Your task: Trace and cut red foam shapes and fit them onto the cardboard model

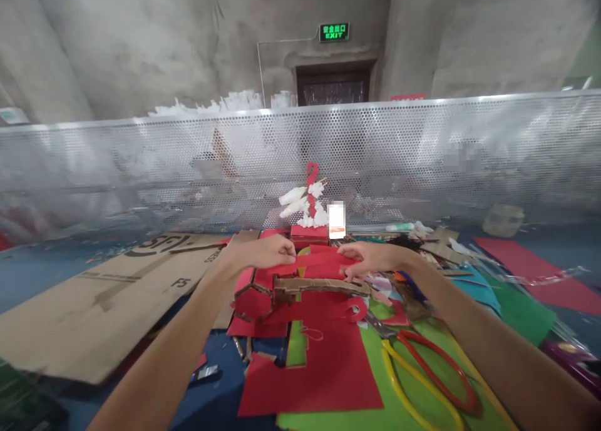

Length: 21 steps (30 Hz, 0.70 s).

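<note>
A piece of red paper [326,261] stretches between my two hands, above the middle of the table. My left hand [271,251] is closed at its left end, fingers curled. At the right end, my right hand [366,256] grips the paper with thumb and fingers bent around its edge. Just below lies a cardboard piece with a long curved strip [322,285], joined at its left to a red-covered hexagonal box [253,298]. A larger cut sheet of red paper [323,381] lies nearer me, on green sheets.
Scissors [389,340] with red and yellow handles lie at right. A flat cardboard box [154,287] covers the left. Behind my hands stands a red and white flower decoration [312,199] on a red base. Paper scraps [441,246] clutter the back right, before a perforated metal screen [399,149].
</note>
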### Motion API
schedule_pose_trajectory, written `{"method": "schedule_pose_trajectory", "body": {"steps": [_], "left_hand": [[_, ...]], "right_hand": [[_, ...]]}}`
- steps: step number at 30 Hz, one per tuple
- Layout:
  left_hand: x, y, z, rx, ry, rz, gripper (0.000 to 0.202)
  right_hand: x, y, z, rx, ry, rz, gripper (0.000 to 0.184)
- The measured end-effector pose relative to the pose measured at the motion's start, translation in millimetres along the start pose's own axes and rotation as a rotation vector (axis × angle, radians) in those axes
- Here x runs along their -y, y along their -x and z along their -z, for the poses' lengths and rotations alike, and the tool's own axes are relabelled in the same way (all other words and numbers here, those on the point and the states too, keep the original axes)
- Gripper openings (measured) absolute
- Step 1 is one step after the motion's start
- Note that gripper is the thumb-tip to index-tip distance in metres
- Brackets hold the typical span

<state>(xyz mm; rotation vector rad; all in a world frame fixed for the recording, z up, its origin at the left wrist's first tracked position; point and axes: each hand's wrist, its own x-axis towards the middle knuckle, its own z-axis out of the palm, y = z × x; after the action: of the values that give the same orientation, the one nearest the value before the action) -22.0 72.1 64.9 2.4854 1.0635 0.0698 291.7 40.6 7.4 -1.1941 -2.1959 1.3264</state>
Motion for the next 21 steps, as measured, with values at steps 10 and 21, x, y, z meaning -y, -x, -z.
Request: {"method": "schedule_pose_trajectory", "body": {"steps": [10,21], "left_hand": [[2.7,0.1,-0.4,0.021,-0.020,-0.018,0.025],[-18.3,-4.8,-14.5,-0.023,-0.205,0.200,0.021]], "right_hand": [[11.7,0.5,-0.8,-0.093,0.084,0.038,0.028],[8.3,-3.9,-8.6,-0.015,0.572,-0.009,0.038]]}}
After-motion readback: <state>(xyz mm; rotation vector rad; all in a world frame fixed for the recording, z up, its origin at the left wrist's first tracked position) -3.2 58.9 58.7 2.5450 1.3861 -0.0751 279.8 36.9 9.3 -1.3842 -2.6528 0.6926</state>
